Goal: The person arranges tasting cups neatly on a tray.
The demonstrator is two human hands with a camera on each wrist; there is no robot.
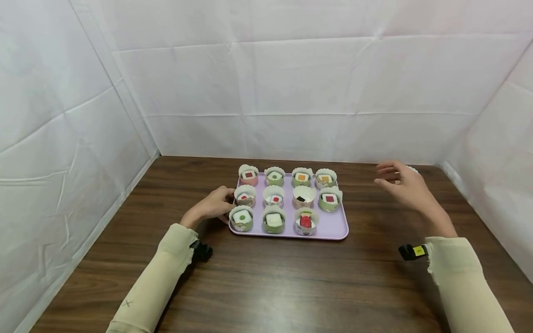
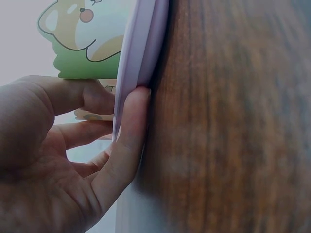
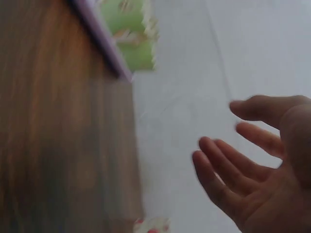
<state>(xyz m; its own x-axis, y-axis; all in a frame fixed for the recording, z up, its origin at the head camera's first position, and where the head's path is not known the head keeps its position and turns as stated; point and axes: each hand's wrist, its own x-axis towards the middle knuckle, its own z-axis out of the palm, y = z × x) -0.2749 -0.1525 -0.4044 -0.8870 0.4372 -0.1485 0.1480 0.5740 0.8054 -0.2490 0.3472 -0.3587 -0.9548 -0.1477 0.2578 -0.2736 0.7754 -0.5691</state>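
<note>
A lilac tray (image 1: 333, 229) lies on the table with several paper baking cups in rows on it. Most cups hold a small white block with a coloured top; the cup (image 1: 306, 222) at the front holds a red piece. At the tray's left edge my left hand (image 1: 214, 203) pinches the rim, as the left wrist view shows, with a green cartoon-printed cup (image 2: 92, 43) close beside the fingers. Off to the right, my right hand (image 1: 401, 185) is raised over the table, fingers slightly bent and holding nothing. Behind that hand a cup's pale rim (image 1: 412, 169) peeks out, mostly hidden.
The table (image 1: 266, 282) is dark wood-grained. White sheeting (image 1: 291, 83) walls it in at the back and along both sides. In the right wrist view, a red-and-white patterned cup (image 3: 153, 225) shows at the bottom edge.
</note>
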